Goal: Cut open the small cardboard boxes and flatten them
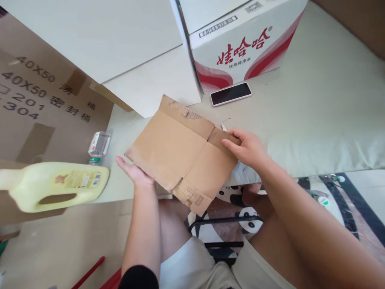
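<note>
A flattened brown cardboard box (180,154) is held between my two hands above my lap, in front of a pale green mat. My left hand (135,172) supports its lower left edge from underneath, palm up, fingers extended. My right hand (248,148) pinches the box's upper right flap between thumb and fingers. The box has creased flaps and a small printed label near its bottom corner.
A phone (231,93) lies face up on the pale green mat (315,112), before a white and red printed carton (240,40). A yellow jug (54,185) and a small clear bottle (98,147) lie at left beside a large brown carton (39,104).
</note>
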Demonstrator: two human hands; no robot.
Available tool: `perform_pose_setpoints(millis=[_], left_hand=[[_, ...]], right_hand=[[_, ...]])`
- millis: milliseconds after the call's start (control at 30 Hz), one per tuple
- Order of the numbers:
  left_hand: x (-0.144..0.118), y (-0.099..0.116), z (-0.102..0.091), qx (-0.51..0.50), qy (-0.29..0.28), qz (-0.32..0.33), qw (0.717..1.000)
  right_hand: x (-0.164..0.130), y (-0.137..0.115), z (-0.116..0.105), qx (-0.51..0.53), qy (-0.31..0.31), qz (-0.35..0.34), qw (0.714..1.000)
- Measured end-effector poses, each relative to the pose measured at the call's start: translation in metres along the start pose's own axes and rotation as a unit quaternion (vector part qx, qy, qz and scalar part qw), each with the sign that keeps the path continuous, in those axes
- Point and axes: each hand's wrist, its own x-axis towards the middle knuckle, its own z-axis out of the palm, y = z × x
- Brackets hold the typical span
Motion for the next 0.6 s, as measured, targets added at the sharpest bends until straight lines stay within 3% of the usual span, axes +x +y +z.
perform_pose_setpoints(millis=[100,200,267,333,400,467,600], left_hand=[[0.014,-0.007,-0.008,-0.016,0.054,-0.065,0.996],[0.028,-0.012,-0.019,-0.060,0.080,-0.093,0.991],[0.035,-0.016,-0.023,-0.090,0.076,-0.091,0.989],[0.038,-0.021,-0.023,-0.100,0.056,-0.106,0.988],[0.037,-0.026,-0.020,-0.096,0.034,-0.135,0.986],[0.034,-0.028,-0.015,-0.093,0.023,-0.156,0.983],[0.026,-0.021,-0.008,-0.148,-0.009,-0.153,0.977]], right_hand=[[0.002,0.000,0.003,0.033,0.041,0.018,0.998],[0.003,0.001,0.005,0.157,0.047,0.038,0.986],[0.002,0.001,0.007,0.214,-0.016,0.034,0.976],[-0.002,0.000,0.010,0.210,-0.098,0.041,0.972],[-0.008,-0.002,0.015,0.193,-0.142,0.074,0.968],[-0.014,-0.006,0.020,0.207,-0.127,0.109,0.964],[-0.022,-0.017,0.016,0.265,-0.036,0.149,0.952]])
